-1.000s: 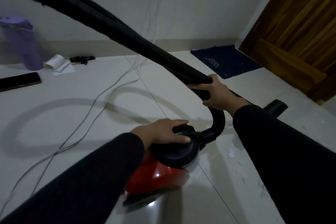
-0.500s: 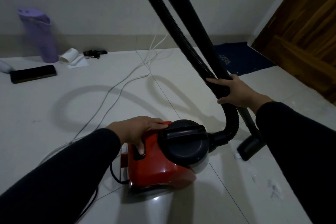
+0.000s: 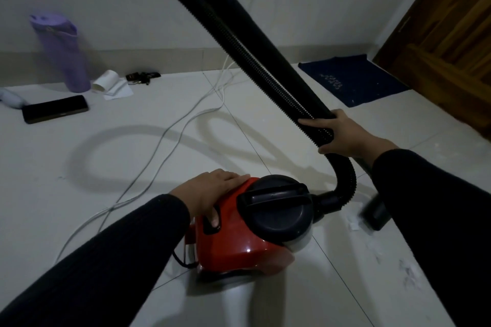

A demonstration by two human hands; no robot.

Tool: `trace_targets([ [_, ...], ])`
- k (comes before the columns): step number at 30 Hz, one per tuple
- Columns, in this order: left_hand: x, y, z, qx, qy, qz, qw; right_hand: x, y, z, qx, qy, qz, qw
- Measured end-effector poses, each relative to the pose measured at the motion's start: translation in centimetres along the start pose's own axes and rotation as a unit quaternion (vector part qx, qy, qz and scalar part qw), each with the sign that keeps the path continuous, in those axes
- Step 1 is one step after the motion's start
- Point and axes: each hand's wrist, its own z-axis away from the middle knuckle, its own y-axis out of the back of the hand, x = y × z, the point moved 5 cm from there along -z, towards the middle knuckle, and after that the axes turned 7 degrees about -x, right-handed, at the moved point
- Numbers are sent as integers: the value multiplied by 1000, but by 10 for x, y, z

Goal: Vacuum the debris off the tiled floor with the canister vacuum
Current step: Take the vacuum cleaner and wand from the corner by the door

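Note:
A red canister vacuum (image 3: pixel 239 244) with a round black lid (image 3: pixel 276 203) sits on the pale tiled floor (image 3: pixel 132 156). My left hand (image 3: pixel 210 190) lies flat on its red rear top, thumb pressed on a dark button. My right hand (image 3: pixel 342 133) grips the black ribbed hose (image 3: pixel 255 64) and the smooth wand beside it together. The hose curves down into the canister's front. The black floor nozzle (image 3: pixel 374 214) rests on the floor right of the canister, partly behind my right sleeve. White debris flecks (image 3: pixel 353 225) lie beside the nozzle and further toward me.
A white power cord (image 3: pixel 170 141) trails across the floor to the wall. A purple jug (image 3: pixel 62 53), a paper roll (image 3: pixel 106 81), a black phone (image 3: pixel 54 109) and small dark items lie at the left. A blue mat (image 3: pixel 350 79) lies before a wooden door (image 3: pixel 451 29).
My left hand slid from the black lid back onto the red rear of the canister. The hose and wand swung from slanting across the view to rising steeply; the nozzle came down beside the canister.

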Motion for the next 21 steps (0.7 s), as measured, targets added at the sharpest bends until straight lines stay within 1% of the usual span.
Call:
trace_targets([
  [4, 7, 10, 3, -21, 17, -10, 1000, -1, -4, 3, -13, 3, 13, 1000],
  [6, 5, 21, 9, -11, 22, -18, 1000, 0, -6, 5, -24, 4, 29, 999],
  [7, 7, 31, 13, 23, 7, -39, 999, 1, -7, 5, -28, 3, 35, 999],
  [8, 13, 48, 19, 88, -28, -77, 993, 1, -8, 6, -33, 1, 41, 999],
  [9, 21, 65, 24, 165, -78, -137, 974, 2, -9, 6, -37, -3, 45, 998],
  [10, 32, 82, 30, 240, -124, -211, 939, 3, -11, 5, -40, -6, 50, 998],
  [11, 42, 97, 34, 294, -152, -285, 900, 3, -13, 5, -41, -10, 54, 998],
  [12, 53, 112, 37, 330, -160, -349, 863, 2, -14, 4, -42, -13, 57, 997],
  [13, 62, 127, 39, 354, -146, -400, 833, 2, -15, 4, -43, -16, 59, 997],
  [14, 70, 142, 41, 361, -114, -438, 816, 2, -16, 4, -42, -18, 58, 997],
  [15, 75, 157, 42, 358, -70, -462, 808, 2, -16, 5, -40, -21, 58, 997],
  [18, 71, 192, 39, 303, 70, -482, 819, 2, -17, 8, -28, -24, 37, 999],
  [19, 69, 200, 38, 283, 99, -488, 820, 2, -16, 10, -23, -23, 27, 999],
  [21, 69, 213, 37, 250, 110, -503, 820, 2, -18, 16, -12, -23, -11, 1000],
])
